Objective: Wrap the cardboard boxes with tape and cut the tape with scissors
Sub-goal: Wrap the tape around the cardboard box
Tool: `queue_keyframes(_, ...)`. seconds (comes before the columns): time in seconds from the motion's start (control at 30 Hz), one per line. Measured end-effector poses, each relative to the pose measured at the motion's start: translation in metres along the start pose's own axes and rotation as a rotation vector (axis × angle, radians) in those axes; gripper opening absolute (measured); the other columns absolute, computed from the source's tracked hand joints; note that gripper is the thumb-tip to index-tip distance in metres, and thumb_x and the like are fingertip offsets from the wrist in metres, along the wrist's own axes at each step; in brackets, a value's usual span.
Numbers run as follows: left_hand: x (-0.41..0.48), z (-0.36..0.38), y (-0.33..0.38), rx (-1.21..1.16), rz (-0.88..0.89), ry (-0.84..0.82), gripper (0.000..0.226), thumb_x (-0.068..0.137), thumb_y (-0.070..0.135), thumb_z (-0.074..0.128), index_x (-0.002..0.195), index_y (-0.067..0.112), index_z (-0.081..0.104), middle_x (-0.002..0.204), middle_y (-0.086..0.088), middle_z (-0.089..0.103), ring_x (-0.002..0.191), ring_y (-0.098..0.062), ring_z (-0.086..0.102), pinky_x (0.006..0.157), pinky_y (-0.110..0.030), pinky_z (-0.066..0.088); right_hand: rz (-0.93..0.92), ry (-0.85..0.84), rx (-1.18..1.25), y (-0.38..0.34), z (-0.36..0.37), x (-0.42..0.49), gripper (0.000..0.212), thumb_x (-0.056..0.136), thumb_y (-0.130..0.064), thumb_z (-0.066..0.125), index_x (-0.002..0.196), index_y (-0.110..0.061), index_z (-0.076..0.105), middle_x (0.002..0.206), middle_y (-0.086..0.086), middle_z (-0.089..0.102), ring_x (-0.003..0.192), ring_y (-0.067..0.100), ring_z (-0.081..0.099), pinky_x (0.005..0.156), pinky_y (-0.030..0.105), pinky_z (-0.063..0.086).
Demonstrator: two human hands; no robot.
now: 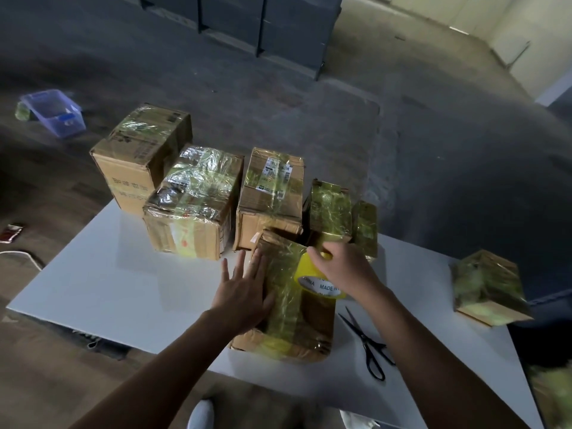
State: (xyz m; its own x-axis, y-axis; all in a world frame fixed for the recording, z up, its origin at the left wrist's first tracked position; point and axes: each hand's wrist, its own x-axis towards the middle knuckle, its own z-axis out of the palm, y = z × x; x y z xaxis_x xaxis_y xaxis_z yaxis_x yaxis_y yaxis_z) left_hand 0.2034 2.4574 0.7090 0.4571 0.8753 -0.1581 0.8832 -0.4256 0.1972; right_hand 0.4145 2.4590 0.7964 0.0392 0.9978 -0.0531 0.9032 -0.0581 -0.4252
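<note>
A cardboard box [288,323] partly covered in yellowish clear tape lies on the white table [123,289] in front of me. My left hand [244,292] presses flat on the box's left side, fingers straight. My right hand [343,270] grips a yellow tape roll [315,281] held against the box's top right. Black scissors [368,345] lie on the table just right of the box, blades pointing away from me.
Several taped boxes stand in a row behind: a big one [142,156], one [192,202], one [269,193], two small ones [331,209]. Another taped box [489,286] lies at the table's right edge. A blue plastic bin [54,111] sits on the floor far left.
</note>
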Motion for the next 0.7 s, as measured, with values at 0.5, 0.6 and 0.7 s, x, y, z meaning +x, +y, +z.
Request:
queue_keyframes(0.5,0.009,0.009,0.032,0.042,0.049,0.057,0.081,0.095,0.062,0.01,0.152,0.008,-0.009,0.16,-0.009,-0.013,0.147,-0.022,-0.017,0.119,-0.045,-0.012,0.052,-0.074,0.456,0.025,0.006,-0.017,0.034,0.088,-0.049,0.062,0.071,-0.019,0.06,0.066,-0.007,0.056,0.061,0.005,0.052,0.06,0.024,0.04)
queue_keyframes(0.6,0.009,0.009,0.031,0.044,0.037,0.054,0.084,0.093,0.065,0.011,0.152,0.009,-0.01,0.16,-0.008,-0.014,0.147,-0.022,-0.018,0.119,-0.044,-0.011,-0.015,0.012,0.216,0.024,-0.005,-0.017,0.044,0.092,-0.043,0.057,0.06,-0.016,0.044,0.055,0.001,0.038,0.05,0.011,0.035,0.051,0.03,0.026)
queue_keyframes(0.7,0.011,0.008,0.031,0.058,0.043,0.03,0.087,0.092,0.068,0.011,0.151,0.009,-0.014,0.158,-0.008,-0.018,0.146,-0.022,-0.019,0.119,-0.045,-0.011,0.074,0.003,0.111,0.033,-0.021,-0.019,0.047,0.094,-0.045,0.051,0.061,-0.014,0.039,0.054,0.003,0.032,0.048,0.016,0.034,0.05,0.028,0.025)
